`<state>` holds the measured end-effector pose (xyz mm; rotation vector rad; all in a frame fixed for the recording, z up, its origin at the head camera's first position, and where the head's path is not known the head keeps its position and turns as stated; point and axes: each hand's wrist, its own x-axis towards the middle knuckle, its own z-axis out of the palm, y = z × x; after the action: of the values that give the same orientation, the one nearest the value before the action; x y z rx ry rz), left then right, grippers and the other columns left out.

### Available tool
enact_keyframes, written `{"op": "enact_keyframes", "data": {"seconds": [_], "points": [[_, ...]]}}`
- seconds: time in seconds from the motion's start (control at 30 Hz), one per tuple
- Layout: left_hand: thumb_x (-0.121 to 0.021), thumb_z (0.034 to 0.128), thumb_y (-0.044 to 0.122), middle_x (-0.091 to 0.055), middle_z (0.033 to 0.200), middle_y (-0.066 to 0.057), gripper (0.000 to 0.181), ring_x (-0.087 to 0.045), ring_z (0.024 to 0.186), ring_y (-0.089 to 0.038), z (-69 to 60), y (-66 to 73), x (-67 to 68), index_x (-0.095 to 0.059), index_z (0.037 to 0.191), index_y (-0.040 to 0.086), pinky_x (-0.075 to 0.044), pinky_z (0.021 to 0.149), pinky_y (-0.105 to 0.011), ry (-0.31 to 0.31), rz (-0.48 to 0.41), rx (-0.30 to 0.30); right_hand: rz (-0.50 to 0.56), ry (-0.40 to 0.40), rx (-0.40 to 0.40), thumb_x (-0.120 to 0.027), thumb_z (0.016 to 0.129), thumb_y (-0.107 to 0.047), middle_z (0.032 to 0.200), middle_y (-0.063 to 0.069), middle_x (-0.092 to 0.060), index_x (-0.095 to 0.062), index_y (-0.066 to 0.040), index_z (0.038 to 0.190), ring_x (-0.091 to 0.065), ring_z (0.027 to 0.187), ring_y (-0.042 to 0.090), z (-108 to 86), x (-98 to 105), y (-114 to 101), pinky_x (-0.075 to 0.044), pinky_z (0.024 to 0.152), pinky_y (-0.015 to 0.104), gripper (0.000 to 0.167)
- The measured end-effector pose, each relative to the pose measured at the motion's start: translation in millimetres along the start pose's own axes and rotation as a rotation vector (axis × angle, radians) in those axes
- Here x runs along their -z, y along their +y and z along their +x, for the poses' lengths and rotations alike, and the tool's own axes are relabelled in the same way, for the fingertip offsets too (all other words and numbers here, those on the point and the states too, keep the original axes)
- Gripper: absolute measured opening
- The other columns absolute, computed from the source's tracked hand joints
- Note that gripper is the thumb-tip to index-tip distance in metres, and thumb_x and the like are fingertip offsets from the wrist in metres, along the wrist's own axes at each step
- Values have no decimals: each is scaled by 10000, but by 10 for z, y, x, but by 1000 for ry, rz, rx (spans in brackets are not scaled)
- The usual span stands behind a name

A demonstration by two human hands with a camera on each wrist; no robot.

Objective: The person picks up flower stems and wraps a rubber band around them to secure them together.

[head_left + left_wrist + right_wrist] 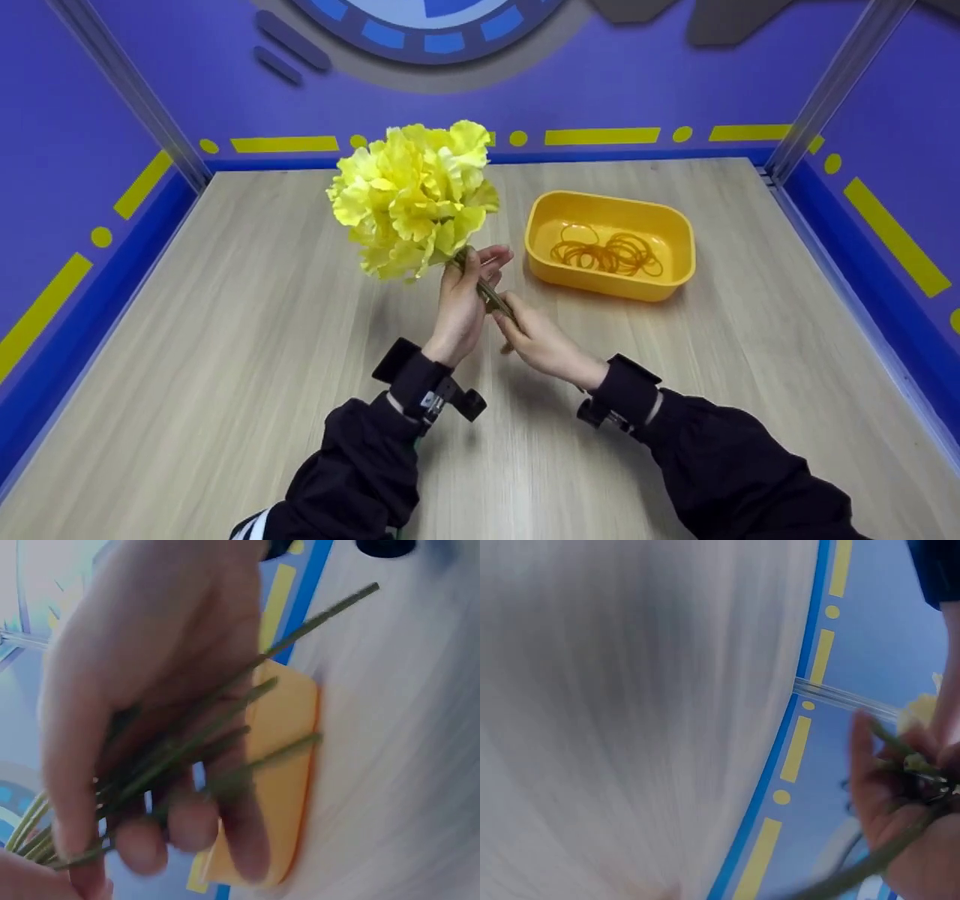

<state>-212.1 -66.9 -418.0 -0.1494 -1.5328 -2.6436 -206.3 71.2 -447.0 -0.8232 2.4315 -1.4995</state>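
Observation:
A bunch of ruffled yellow flowers (412,199) is held above the table, blossoms up and to the left. My left hand (459,311) grips its green stems (489,294) just below the blossoms, thumb across them. Lower down, my right hand (546,343) pinches the same stems between thumb and fingers. In the left wrist view, loose stem ends (322,616) of uneven length stick out past my right hand (165,622). The right wrist view shows my left hand (911,847) around the stems, with a blurred stem (855,870) close to the camera.
A yellow plastic box (611,289) stands on the wooden table (225,315), right of the hands. Several amber rubber bands (611,255) lie inside it. Blue walls (750,90) with yellow marks enclose the table at the back and both sides.

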Motion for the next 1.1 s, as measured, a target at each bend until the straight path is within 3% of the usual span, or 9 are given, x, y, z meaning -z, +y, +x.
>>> {"op": "enact_keyframes", "data": {"seconds": [0.17,0.27,0.4,0.6,0.77,0.83,0.93,1.03,1.1], "points": [[-432,1115,105,-699,843,21,314,-689,815,-110,39,123,-3,-685,931,67,-587,914,-334,60,-195,27,-61,-14,71,-411,1091,-20,789,14,-462,-510,33,1093,-448,635,96,-17,-6,-9,-379,551,208,112],[-360,1100,0,-564,721,20,289,-530,634,-77,98,191,-6,-584,926,54,-500,688,-218,142,-373,26,-30,-49,81,-426,1096,-43,778,-27,-434,-536,40,1122,-414,631,75,-17,43,-3,-342,548,203,141],[-312,1116,25,-366,696,28,251,-334,588,-73,190,302,23,-469,925,68,-322,586,-186,202,-501,-17,61,-106,30,-469,1109,-112,769,-22,-498,-587,62,1246,-454,576,55,-69,172,100,-406,495,204,251],[-284,1138,77,-317,728,24,285,-314,603,-76,271,420,107,-446,904,78,-272,587,-191,205,-493,-132,272,-67,-157,-382,1150,-220,840,14,-599,-549,144,1323,-566,644,71,-236,319,331,-515,574,203,437],[-263,1140,92,-344,745,21,285,-338,627,-78,252,357,80,-453,928,80,-300,612,-198,178,-449,-146,428,189,-289,-258,1159,-327,678,-64,-439,-620,93,1195,-377,518,39,-205,219,339,-311,461,173,555],[-262,1144,125,-363,741,28,290,-343,630,-76,238,307,42,-469,943,91,-309,623,-199,162,-430,-126,436,286,-297,-235,1156,-318,630,-78,-352,-637,51,1120,-286,491,42,-165,163,312,-211,460,181,546],[-251,1144,188,-352,727,34,301,-330,635,-78,214,233,-21,-468,950,112,-295,640,-208,138,-387,-84,422,353,-279,-216,1156,-285,599,-75,-331,-625,43,1079,-273,469,44,-117,94,272,-202,446,180,530],[-237,1130,232,-306,716,35,301,-302,635,-79,198,178,-61,-437,932,124,-270,647,-215,133,-337,-68,379,359,-247,-225,1152,-249,648,-36,-407,-611,85,1099,-348,531,74,-86,44,250,-274,491,188,513],[-240,1116,261,-273,719,36,294,-282,637,-75,195,155,-64,-396,907,124,-255,651,-215,135,-299,-86,296,336,-227,-286,1146,-231,770,14,-539,-615,77,1157,-469,663,104,-81,29,239,-384,600,203,451]]}}
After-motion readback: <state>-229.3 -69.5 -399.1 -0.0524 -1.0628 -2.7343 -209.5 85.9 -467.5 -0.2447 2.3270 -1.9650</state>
